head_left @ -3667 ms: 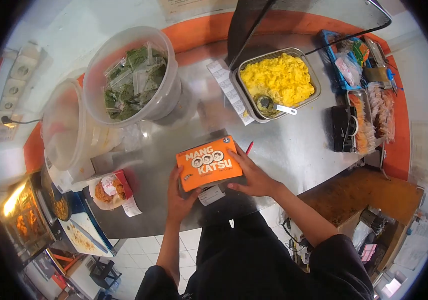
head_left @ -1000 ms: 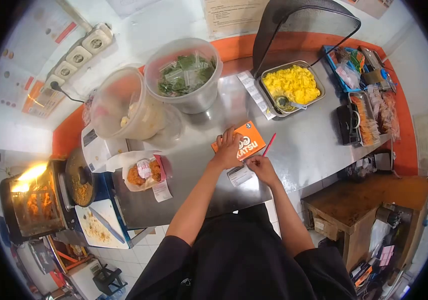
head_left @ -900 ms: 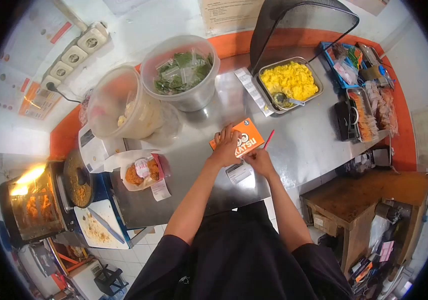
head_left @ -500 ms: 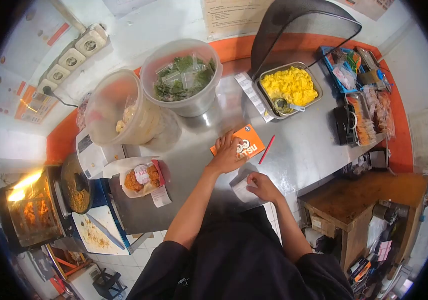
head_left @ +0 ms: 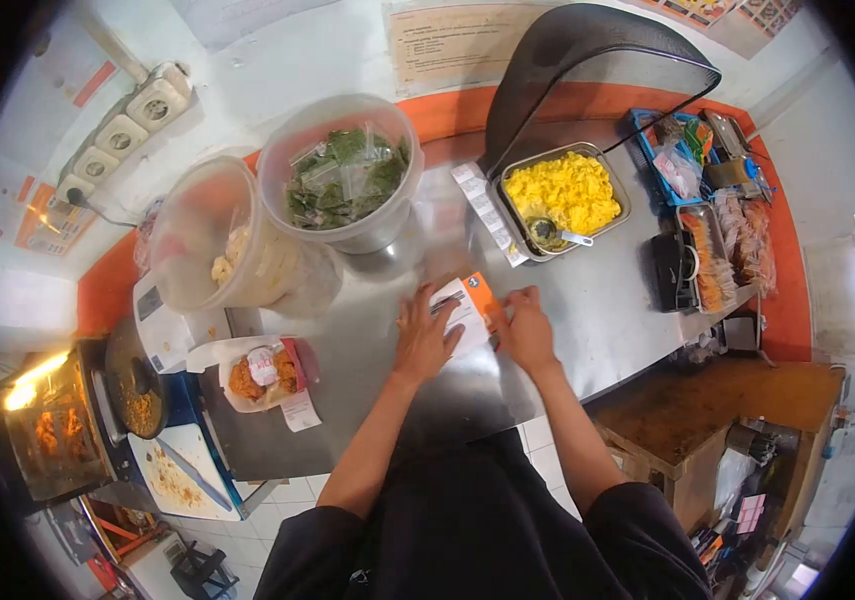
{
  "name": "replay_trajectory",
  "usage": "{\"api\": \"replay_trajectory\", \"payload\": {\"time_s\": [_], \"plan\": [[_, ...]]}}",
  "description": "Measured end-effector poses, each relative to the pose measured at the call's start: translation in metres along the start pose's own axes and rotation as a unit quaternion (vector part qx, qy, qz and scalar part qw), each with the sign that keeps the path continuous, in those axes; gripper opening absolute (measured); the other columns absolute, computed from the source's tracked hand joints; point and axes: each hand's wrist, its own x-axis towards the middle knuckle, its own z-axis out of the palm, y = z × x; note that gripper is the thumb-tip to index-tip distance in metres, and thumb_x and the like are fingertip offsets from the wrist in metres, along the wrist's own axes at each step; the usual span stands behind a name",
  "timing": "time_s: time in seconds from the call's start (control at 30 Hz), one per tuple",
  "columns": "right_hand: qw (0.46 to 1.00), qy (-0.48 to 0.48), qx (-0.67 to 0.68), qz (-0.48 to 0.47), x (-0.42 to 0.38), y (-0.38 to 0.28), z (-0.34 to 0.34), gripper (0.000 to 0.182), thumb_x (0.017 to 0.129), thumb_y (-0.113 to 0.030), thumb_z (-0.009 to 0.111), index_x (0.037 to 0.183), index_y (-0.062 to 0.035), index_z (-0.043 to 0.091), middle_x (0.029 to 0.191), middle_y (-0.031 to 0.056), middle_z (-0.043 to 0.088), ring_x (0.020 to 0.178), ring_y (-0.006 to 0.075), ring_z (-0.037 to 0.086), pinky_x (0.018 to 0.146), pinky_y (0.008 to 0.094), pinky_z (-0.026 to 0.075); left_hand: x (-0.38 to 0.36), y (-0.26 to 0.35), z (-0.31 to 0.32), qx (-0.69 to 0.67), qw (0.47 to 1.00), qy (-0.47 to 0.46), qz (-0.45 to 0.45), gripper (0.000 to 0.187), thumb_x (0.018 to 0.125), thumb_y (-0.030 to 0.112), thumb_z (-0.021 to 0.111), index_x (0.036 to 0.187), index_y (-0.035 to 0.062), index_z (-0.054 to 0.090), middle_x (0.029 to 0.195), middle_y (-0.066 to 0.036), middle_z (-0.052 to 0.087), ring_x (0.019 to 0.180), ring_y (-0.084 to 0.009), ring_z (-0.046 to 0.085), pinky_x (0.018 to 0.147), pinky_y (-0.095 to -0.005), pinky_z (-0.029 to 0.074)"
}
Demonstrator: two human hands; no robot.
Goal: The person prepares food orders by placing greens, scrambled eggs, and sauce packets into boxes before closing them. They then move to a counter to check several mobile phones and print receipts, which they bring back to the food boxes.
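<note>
A white paper slip [head_left: 466,322] lies over the orange box [head_left: 481,292] on the metal table. My left hand [head_left: 426,335] rests on the slip's left part with its fingers spread. At the box's right side is my right hand [head_left: 525,328], its fingers bent; whether they hold anything is hidden. The red pen seen earlier does not show. To the left, an open paper box of fried chicken [head_left: 248,378] stands with a paper slip [head_left: 300,411] beside it.
Behind are a tub of leafy packets [head_left: 348,180], a second plastic tub [head_left: 203,235] and a tray of yellow food [head_left: 563,195] under a mesh cover [head_left: 588,50]. A knife [head_left: 193,466] lies on the white board [head_left: 173,485] at left.
The paper slip has moved from the table's front onto the orange box. My right hand has gone forward to the box. My left hand has shifted slightly left and down, and the view has shifted.
</note>
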Motion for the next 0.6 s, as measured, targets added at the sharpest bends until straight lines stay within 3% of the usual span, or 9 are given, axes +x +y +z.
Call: {"api": "replay_trajectory", "payload": {"time_s": [0.03, 0.13, 0.17, 0.27, 0.3, 0.33, 0.43, 0.5, 0.6], "plan": [[0.995, 0.069, -0.013, -0.068, -0.004, 0.034, -0.012, 0.023, 0.086, -0.014, 0.077, 0.100, -0.0014, 0.063, 0.101, 0.0178, 0.063, 0.085, 0.0366, 0.066, 0.072, 0.0447, 0.053, -0.001, 0.005, -0.002, 0.040, 0.999, -0.010, -0.020, 0.054, 0.093, 0.032, 0.073, 0.139, 0.0096, 0.056, 0.152, -0.023, 0.041, 0.144, -0.0415, 0.038, 0.121, -0.0628, 0.020], [0.967, 0.146, 0.074, 0.193, -0.011, 0.129, -0.093, 0.022, 0.091, -0.019, 0.076, 0.099, -0.0012, 0.066, 0.092, 0.0167, 0.063, 0.080, 0.0302, 0.061, 0.070, 0.0410, 0.049, -0.004, 0.001, 0.006, 0.038, 0.999, 0.006, -0.029, 0.052, 0.092, 0.036, 0.071, 0.133, 0.0078, 0.058, 0.140, -0.021, 0.050, 0.136, -0.0399, 0.045, 0.113, -0.0630, 0.028], [0.958, 0.228, 0.024, 0.173, -0.017, 0.180, -0.116, 0.023, 0.093, -0.021, 0.075, 0.099, -0.0013, 0.066, 0.092, 0.0146, 0.063, 0.081, 0.0287, 0.061, 0.070, 0.0403, 0.049, -0.004, -0.001, 0.008, 0.007, 1.000, 0.028, -0.009, 0.052, 0.091, 0.036, 0.072, 0.133, 0.0092, 0.058, 0.139, -0.020, 0.052, 0.134, -0.0385, 0.047, 0.111, -0.0612, 0.030], [0.913, 0.325, -0.033, 0.244, -0.035, 0.315, -0.186, 0.036, 0.095, -0.027, 0.074, 0.119, -0.0023, 0.065, 0.111, 0.0216, 0.059, 0.100, 0.0344, 0.061, 0.089, 0.0431, 0.050, 0.000, 0.002, 0.009, -0.026, 0.998, 0.040, 0.047, 0.054, 0.087, 0.035, 0.075, 0.133, 0.0122, 0.057, 0.137, -0.018, 0.054, 0.130, -0.0361, 0.049, 0.109, -0.0574, 0.031], [0.903, 0.298, -0.095, 0.294, -0.035, 0.320, -0.211, 0.050, 0.096, -0.036, 0.072, 0.131, -0.0020, 0.061, 0.129, 0.0301, 0.052, 0.110, 0.0388, 0.059, 0.099, 0.0459, 0.047, 0.003, 0.008, 0.006, -0.022, 0.998, 0.010, 0.053, 0.054, 0.085, 0.034, 0.075, 0.132, 0.0120, 0.057, 0.137, -0.018, 0.053, 0.130, -0.0366, 0.048, 0.109, -0.0568, 0.031], [0.877, 0.359, -0.238, 0.211, -0.037, 0.380, -0.204, 0.047, 0.095, -0.038, 0.073, 0.123, -0.0012, 0.067, 0.103, 0.0227, 0.068, 0.098, 0.0346, 0.063, 0.091, 0.0450, 0.048, 0.006, 0.015, 0.003, -0.014, 0.998, -0.019, 0.056, 0.055, 0.084, 0.032, 0.076, 0.131, 0.0118, 0.057, 0.137, -0.019, 0.053, 0.130, -0.0372, 0.048, 0.110, -0.0562, 0.030], [0.928, 0.220, -0.007, 0.300, -0.028, 0.432, -0.220, 0.043, 0.097, -0.042, 0.071, 0.118, -0.0043, 0.068, 0.101, 0.0121, 0.068, 0.092, 0.0287, 0.065, 0.085, 0.0411, 0.051, 0.010, 0.026, -0.002, -0.010, 0.996, -0.063, 0.070, 0.059, 0.079, 0.030, 0.078, 0.131, 0.0115, 0.056, 0.139, -0.019, 0.052, 0.131, -0.0387, 0.047, 0.111, -0.0563, 0.029], [0.854, 0.062, 0.237, 0.459, -0.007, 0.384, -0.246, 0.039, 0.099, -0.042, 0.070, 0.114, -0.0064, 0.069, 0.099, 0.0062, 0.067, 0.090, 0.0242, 0.066, 0.082, 0.0385, 0.053, 0.011, 0.025, 0.001, -0.007, 0.996, -0.069, 0.062, 0.060, 0.078, 0.029, 0.079, 0.131, 0.0112, 0.056, 0.139, -0.019, 0.051, 0.131, -0.0391, 0.047, 0.112, -0.0563, 0.028], [0.809, 0.045, 0.430, 0.399, -0.014, 0.404, -0.250, 0.026, 0.102, -0.036, 0.066, 0.108, -0.0100, 0.068, 0.099, 0.0005, 0.065, 0.087, 0.0189, 0.066, 0.080, 0.0357, 0.054, 0.012, 0.029, 0.000, -0.002, 0.996, -0.085, 0.036, 0.061, 0.077, 0.029, 0.080, 0.129, 0.0106, 0.056, 0.140, -0.020, 0.051, 0.132, -0.0392, 0.046, 0.113, -0.0560, 0.027]]}}
